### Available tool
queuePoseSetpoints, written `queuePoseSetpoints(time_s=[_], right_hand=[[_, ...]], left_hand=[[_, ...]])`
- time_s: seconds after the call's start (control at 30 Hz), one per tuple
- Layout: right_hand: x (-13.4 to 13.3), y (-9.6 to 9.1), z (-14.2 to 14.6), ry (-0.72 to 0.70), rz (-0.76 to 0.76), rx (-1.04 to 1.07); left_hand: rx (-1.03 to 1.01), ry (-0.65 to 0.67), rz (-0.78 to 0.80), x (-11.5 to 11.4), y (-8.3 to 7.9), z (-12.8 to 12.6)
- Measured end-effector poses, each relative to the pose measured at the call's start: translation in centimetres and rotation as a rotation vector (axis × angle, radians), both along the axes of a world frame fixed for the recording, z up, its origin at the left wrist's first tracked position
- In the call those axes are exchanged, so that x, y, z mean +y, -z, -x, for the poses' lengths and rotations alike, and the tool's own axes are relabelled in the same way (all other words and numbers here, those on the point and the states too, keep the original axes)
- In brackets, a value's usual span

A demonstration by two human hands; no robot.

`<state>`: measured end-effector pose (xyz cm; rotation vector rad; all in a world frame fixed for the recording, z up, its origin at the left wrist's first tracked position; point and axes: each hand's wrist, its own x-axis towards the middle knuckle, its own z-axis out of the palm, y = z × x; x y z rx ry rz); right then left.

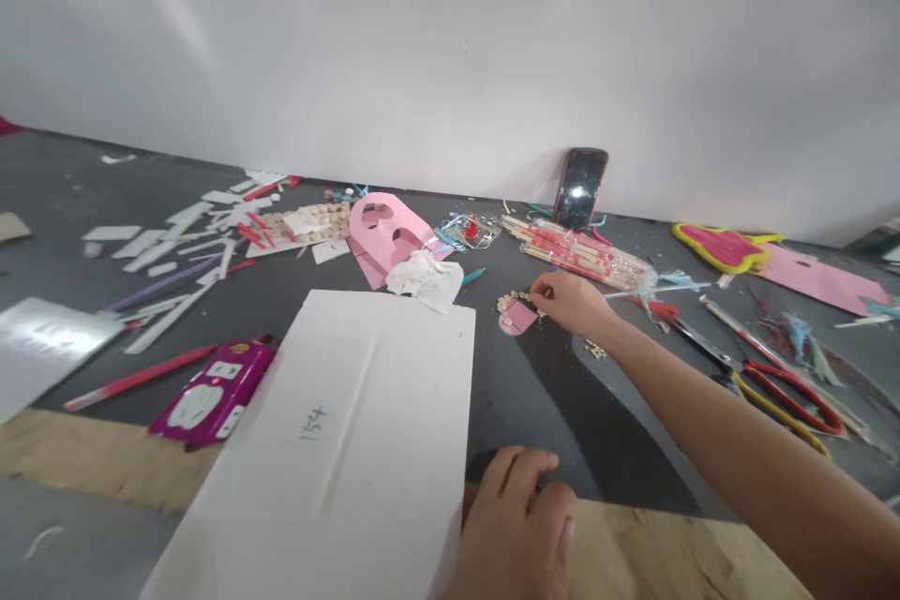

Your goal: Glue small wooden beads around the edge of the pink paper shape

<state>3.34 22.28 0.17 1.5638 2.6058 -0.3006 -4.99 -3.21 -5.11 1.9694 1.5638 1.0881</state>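
My right hand (pixel 573 300) reaches in from the right, thumb and fingers pinched together at a cluster of small pale wooden-looking pieces (pixel 507 301). Whatever lies between the fingertips is too small to make out. The pieces line the edge of a small pink rounded cutout (pixel 518 319) lying on the dark table. A few more tiny pieces (pixel 594 349) are scattered below the right wrist. My left hand (pixel 517 525) rests at the table's front edge with fingers loosely bent and apart, holding nothing. It lies beside a large white board (pixel 394 394) marked "154".
A phone (pixel 580 189) leans against the wall behind packaged sticks (pixel 583 253). Red-handled scissors (pixel 791 394) lie right, under pink-and-yellow shapes (pixel 724 248). Crumpled tissue (pixel 426 277) touches the board's far edge near a pink cutout (pixel 397 230). A purple case (pixel 217 391) and white strips (pixel 169 244) lie left.
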Motion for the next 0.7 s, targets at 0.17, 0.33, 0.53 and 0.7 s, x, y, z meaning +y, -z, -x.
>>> queuePoseSetpoints(time_s=[0.17,0.33,0.53,0.7], right_hand=[[0.2,0.3,0.1,-0.017,-0.016,0.02],[-0.3,0.2,0.5,-0.061,0.025,0.043],[-0.6,-0.3,0.1,-0.051,0.022,0.029],[-1.0,-0.2,-0.2,-0.072,-0.008,0.001]], left_hand=[[-0.003,0.0,-0.01,0.0,0.1,0.0],[0.0,-0.002,-0.007,0.0,0.2,0.0],[0.032,0.006,0.006,0.0,0.1,0.0],[0.039,0.01,-0.012,-0.1,0.1,0.0]])
